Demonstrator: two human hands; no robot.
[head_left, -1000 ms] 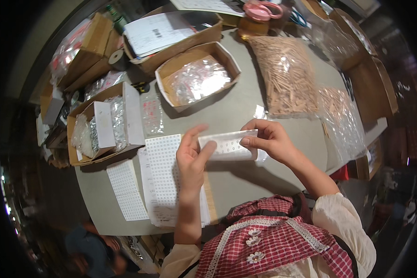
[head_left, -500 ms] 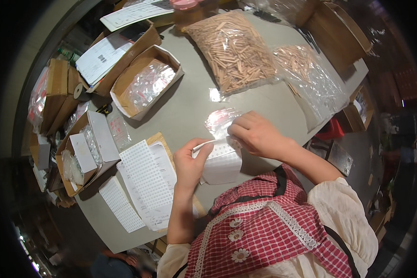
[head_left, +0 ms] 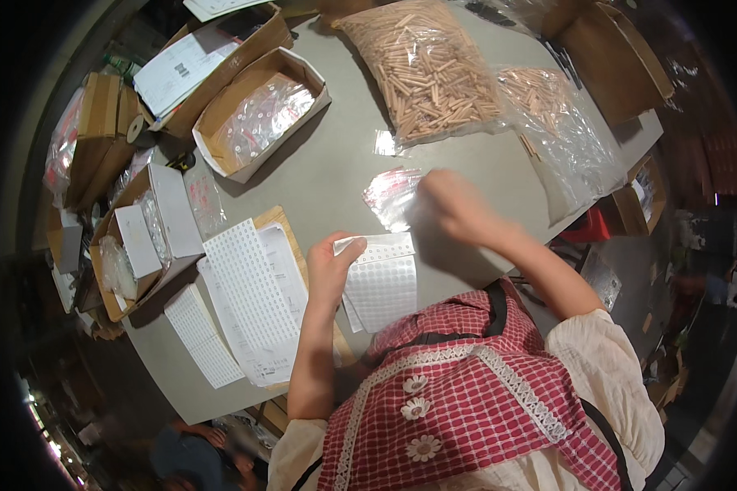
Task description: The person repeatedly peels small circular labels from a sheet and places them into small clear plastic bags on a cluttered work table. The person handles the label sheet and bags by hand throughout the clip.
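Observation:
Between thumb and fingers, my left hand (head_left: pixel 333 263) grips a white sticker sheet (head_left: pixel 381 290) by its upper left corner. Rows of small round labels cover the sheet, with a strip of tiny printed squares along its top; another sheet edge shows beneath it. My right hand (head_left: pixel 458 204) is off the sheet, over the right side of a pile of small clear zip bags (head_left: pixel 391 195) with red edges. Motion smears its fingers, so what they hold, if anything, cannot be made out.
A big bag of wooden dowels (head_left: pixel 430 69) lies at the back, with a part-filled dowel bag (head_left: pixel 549 114) on its right. Left stand an open carton of small bags (head_left: pixel 258 123) and a box of packets (head_left: pixel 151 237). Label sheets (head_left: pixel 254 286) lie on a clipboard (head_left: pixel 270 217).
My right hand has left the sticker sheet's top edge and moved up to the zip bags. The sheet's top strip, bent up before, now lies flatter under my left thumb.

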